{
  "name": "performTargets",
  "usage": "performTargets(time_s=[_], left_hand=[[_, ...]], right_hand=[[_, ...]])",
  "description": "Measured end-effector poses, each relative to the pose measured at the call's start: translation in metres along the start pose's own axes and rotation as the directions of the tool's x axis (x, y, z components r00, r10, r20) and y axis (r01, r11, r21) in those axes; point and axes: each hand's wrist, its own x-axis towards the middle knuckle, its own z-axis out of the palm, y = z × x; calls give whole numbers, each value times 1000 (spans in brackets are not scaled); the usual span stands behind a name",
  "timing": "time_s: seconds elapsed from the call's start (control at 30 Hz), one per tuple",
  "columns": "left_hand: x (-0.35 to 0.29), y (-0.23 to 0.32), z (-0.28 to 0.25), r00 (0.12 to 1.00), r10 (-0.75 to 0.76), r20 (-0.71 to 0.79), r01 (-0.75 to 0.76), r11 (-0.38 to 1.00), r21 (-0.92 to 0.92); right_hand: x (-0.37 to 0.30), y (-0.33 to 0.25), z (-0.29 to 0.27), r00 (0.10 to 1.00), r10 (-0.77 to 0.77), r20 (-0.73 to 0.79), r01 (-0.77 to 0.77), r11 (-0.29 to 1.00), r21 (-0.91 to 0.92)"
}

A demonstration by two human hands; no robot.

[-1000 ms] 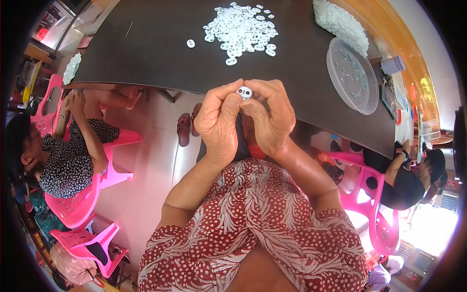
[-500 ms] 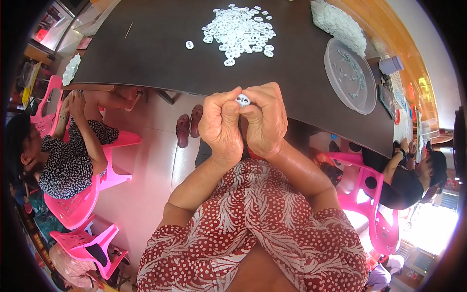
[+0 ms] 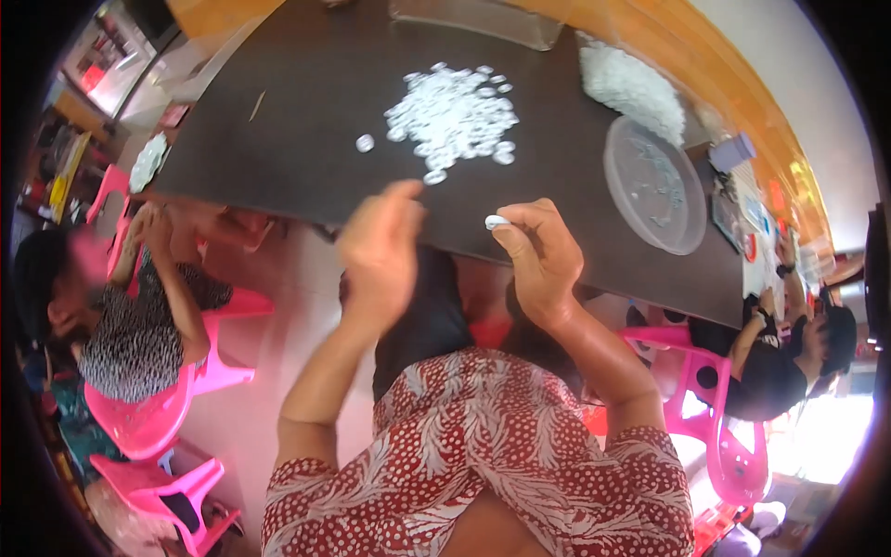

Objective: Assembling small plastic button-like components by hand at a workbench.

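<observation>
Between thumb and forefinger, my right hand (image 3: 546, 255) pinches a small white oval piece with holes (image 3: 497, 223), over the table's near edge. My left hand (image 3: 380, 252) is apart from it, to the left. Motion smears that hand, so its fingers do not show clearly. Beyond both hands lies a heap of similar white oval pieces (image 3: 450, 116) on the dark table (image 3: 306, 121). One loose piece (image 3: 365, 143) rests to the left of the heap.
A round clear tray (image 3: 640, 204) with small grey-green bits lies at the right, below a bag of white pieces (image 3: 631, 93). A clear bin (image 3: 478, 23) stands at the back. People sit at both sides near pink chairs (image 3: 139, 418). A thin stick (image 3: 257, 105) lies far left.
Both hands held the white oval piece together; now they are apart. The left hand has moved left, and the right hand keeps the piece, moved right. The whole view has shifted.
</observation>
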Motion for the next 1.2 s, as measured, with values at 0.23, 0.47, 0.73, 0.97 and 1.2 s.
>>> performTargets(time_s=[0.23, 0.47, 0.73, 0.97, 1.2], left_hand=[[76, -66, -38, 962, 266, 57, -244, 754, 610], [86, -65, -19, 924, 347, 160, -381, 805, 456], [62, -30, 6, 921, 375, 108, -390, 869, 304], [49, -27, 14, 897, 384, 219, -435, 855, 283], [60, -26, 27, 892, 431, 134, -447, 801, 398]], right_hand=[[77, 21, -79, 991, 12, -133, -57, 939, -339], [209, 115, -195, 969, -137, -206, -79, 619, -782], [237, 140, -213, 998, -70, -11, 17, 383, -924], [158, 87, -167, 936, -292, 194, 326, 520, -790], [105, 74, -188, 989, -60, 133, 143, 592, -793]])
